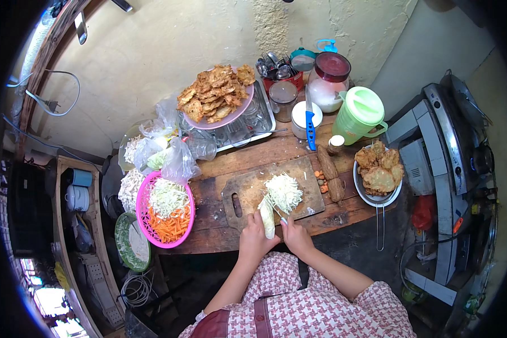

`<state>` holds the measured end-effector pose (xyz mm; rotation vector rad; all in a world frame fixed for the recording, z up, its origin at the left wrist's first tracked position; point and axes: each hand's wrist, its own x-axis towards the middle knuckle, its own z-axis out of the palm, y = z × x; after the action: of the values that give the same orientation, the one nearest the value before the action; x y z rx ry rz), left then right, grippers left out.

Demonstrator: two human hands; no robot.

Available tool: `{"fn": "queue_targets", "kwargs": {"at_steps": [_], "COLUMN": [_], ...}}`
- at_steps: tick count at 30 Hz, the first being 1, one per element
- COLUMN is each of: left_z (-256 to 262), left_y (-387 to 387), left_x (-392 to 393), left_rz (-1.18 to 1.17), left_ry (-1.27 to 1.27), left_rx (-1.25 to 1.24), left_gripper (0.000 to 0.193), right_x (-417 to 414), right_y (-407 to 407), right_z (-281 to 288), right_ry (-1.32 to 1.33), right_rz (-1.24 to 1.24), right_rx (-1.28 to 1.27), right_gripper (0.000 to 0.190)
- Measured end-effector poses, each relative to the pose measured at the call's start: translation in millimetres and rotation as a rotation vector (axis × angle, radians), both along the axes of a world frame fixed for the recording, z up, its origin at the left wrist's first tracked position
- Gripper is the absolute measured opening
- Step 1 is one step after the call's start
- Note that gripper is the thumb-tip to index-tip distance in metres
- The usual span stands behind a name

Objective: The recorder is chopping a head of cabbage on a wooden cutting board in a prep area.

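My left hand grips a pale wedge of cabbage at the front edge of a worn wooden cutting board. My right hand holds a knife by its handle, the thin blade seen nearly edge-on beside the wedge. Against the blade side lies a heap of shredded cabbage on the board. Left of the board, a pink plastic basket holds more shredded cabbage and orange carrot strips.
Fried fritters are piled on a pink plate over a tray of glasses. A blue-handled knife rests across a white-lidded jar. Brown tubers, a green pitcher and a strainer of fritters stand right.
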<state>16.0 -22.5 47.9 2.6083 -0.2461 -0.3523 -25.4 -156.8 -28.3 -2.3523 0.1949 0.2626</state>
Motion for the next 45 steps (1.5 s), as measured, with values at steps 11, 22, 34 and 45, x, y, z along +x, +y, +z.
{"fn": "queue_targets", "kwargs": {"at_steps": [11, 22, 34, 45], "left_z": [-8.5, -13.0, -7.4, 5.9], "left_y": [3.4, 7.2, -1.1, 5.6], "left_x": [-5.5, -5.6, 0.1, 0.3], "left_rz": [-0.011, -0.001, 0.009, 0.106], "left_ry": [-0.094, -0.127, -0.038, -0.138], "left_rx": [-0.022, 0.003, 0.068, -0.048], "left_gripper": [0.085, 0.089, 0.081, 0.084], "right_x": [5.6, -11.0, -15.5, -13.0], "right_y": [11.1, -9.3, -12.3, -18.2], "right_z": [0.0, 9.8, 51.8, 37.2], "right_ry": [0.004, -0.06, -0.124, -0.099], "right_rz": [-0.039, -0.055, -0.04, -0.037], "right_rx": [-0.102, -0.038, 0.114, 0.08], "right_gripper": [0.033, 0.031, 0.027, 0.028]}}
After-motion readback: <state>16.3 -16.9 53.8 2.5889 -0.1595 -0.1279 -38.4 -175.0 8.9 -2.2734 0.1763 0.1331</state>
